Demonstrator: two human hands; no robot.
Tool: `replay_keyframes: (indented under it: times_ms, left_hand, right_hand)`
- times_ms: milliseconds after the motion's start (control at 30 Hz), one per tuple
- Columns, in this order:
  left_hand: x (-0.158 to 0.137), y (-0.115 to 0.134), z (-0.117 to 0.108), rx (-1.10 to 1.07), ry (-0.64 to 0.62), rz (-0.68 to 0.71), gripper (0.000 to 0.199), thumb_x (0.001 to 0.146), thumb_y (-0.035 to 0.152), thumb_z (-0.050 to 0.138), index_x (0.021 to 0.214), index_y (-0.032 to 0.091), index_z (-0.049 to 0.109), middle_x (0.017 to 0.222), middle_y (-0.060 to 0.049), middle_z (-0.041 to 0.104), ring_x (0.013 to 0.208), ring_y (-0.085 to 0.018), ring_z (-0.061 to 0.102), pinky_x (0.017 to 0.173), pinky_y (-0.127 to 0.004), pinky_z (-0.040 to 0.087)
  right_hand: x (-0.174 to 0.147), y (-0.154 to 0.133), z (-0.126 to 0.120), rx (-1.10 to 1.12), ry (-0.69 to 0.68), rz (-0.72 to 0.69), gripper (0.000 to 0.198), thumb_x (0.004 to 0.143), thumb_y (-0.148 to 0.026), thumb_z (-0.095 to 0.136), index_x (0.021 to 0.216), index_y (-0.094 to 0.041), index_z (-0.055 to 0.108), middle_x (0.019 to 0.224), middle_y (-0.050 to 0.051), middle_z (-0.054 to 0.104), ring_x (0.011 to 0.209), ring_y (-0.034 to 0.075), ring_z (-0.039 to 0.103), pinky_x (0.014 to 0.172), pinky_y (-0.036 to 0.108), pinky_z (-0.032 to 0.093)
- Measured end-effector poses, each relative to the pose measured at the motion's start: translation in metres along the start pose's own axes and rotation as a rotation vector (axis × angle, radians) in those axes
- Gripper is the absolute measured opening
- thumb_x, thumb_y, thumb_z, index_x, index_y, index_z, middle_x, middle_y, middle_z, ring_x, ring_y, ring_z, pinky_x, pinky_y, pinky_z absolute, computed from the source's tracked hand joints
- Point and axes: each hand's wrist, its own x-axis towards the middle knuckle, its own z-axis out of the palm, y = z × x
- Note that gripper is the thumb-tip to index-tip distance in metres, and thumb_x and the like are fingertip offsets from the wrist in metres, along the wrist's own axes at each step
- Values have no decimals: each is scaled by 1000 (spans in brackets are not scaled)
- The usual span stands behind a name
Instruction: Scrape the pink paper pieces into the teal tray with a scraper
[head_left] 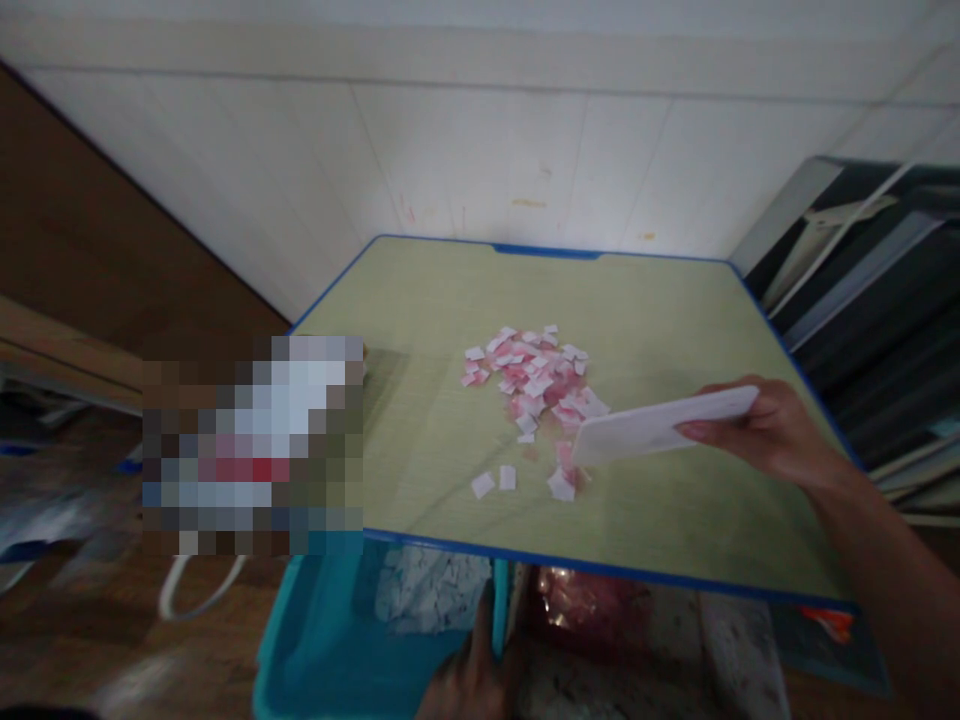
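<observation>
Left hand [469, 685] at tub [330, 640], scraps [536, 372] beyond, right hand [772, 430] holding card [652, 428]

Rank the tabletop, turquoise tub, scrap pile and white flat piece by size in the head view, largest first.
Tabletop
Turquoise tub, visible part
Scrap pile and white flat piece: too alike to rank

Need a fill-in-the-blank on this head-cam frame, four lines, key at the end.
1. The white card is held in the ____ grip.
2. The table has a rim coloured ____.
3. The scraps on the table are pink and ____.
4. In height, the tub sits ____ than the table.

Missing words: right; blue; white; lower.
</observation>
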Motion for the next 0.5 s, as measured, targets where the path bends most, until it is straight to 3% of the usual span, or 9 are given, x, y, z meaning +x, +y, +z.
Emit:
replay_keyframes:
  times_ms: [67,200,367,500]
  left_hand:
    - [0,0,-2,10,13,10,37,67,20,58,101,35,57,119,-21,46,60,-18,62,52,-30,51]
    - [-1,-1,-4,3,19,8,39,68,19,57,103,36,55,120,-21,45,60,-18,62,54,-29,51]
    - [0,0,-6,-9,-5,-5,37,68,19,56,101,34,57,121,-21,44,59,-17,62,54,-30,51]
    - [0,1,-7,-13,-45,-18,40,67,21,58,103,36,55,122,-20,43,62,-18,62,56,-30,51]
  right_hand:
    - [-1,-1,-2,32,-20,-1,12,62,-30,66,61,-18,66,47,-3,57,38,8,48,33,16,36]
    - [-1,-4,-5,66,64,25,14,59,-32,68,59,-18,65,48,-2,59,39,9,50,34,16,38]
    - [-2,-4,-5,41,-84,59,15,60,-32,67,56,-18,65,43,-2,55,36,9,48,32,17,37]
    - [-4,-1,-2,29,23,-41,14,62,-32,65,58,-19,65,43,-4,54,35,8,46,32,17,34]
